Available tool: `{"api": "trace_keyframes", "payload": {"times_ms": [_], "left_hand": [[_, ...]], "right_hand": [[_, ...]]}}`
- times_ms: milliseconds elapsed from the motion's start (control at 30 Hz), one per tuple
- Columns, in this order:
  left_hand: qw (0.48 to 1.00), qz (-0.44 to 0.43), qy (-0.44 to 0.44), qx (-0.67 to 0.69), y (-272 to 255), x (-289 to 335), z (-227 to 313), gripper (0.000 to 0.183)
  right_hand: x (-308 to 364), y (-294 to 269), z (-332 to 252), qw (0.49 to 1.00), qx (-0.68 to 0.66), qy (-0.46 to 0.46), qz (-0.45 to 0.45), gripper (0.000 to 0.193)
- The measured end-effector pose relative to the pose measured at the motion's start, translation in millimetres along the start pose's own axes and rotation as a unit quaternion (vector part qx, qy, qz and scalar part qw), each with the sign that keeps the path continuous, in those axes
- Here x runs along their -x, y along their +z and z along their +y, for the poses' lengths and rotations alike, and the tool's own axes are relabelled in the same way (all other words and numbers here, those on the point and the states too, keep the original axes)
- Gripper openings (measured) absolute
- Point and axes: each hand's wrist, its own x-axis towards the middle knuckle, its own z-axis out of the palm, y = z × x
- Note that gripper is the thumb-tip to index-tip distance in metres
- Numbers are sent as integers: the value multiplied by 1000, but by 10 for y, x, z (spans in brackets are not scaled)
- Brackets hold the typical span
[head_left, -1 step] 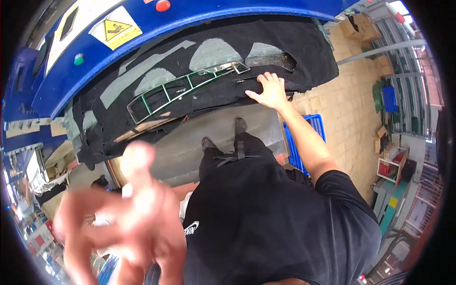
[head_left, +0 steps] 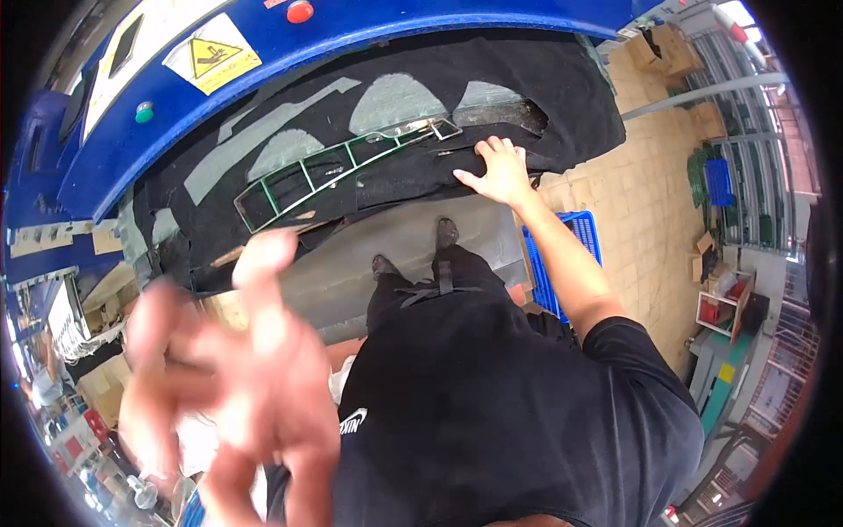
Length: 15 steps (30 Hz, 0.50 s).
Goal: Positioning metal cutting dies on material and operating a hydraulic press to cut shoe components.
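2 hands show, and they are well apart. The right hand (head_left: pixel 499 169) lies flat with fingers spread wide on the black mat (head_left: pixel 386 167), palm down near the mat's front edge, holding nothing. Just to its left, touching the mat, sits a green wire frame (head_left: pixel 325 171), a long ladder-like outline with cross bars that runs from the lower left up toward the hand; its right end stops just short of the fingertips. The mat has several pale cut-out shapes where the grey surface below shows through, and a ragged hole lies just above the right hand. The mat rests on the bed of a blue machine (head_left: pixel 263 70), whose curved front carries a yellow warning label (head_left: pixel 213 53), a green button (head_left: pixel 144 111) and a red button (head_left: pixel 299 11). The left hand (head_left: pixel 233 378) is raised close to the camera, blurred, fingers spread and open, gripping nothing; it is well clear of the mat. Below the mat, the person's 2 shoes (head_left: pixel 448 233) stand on a grey floor plate (head_left: pixel 351 272). A blue crate (head_left: pixel 566 263) sits on the floor just beside the right forearm. Tan paving (head_left: pixel 650 193) spreads to the right, toward racks and a second blue crate (head_left: pixel 718 180) further off.
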Motion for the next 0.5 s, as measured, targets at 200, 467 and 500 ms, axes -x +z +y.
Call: {"api": "trace_keyframes", "payload": {"times_ms": [200,467,500], "left_hand": [[903,-53,-382,-187,-545,400,-1258,21],[721,-123,-549,-404,-1094,1218,-2624,26],[702,-113,-565,-419,-1130,1289,-2763,27]], "right_hand": [[-46,-102,94,999,-26,-13,-23,62],[-324,-537,895,951,-289,-62,-96,33],[-406,-644,1089,922,-374,-4,-96,25]]}}
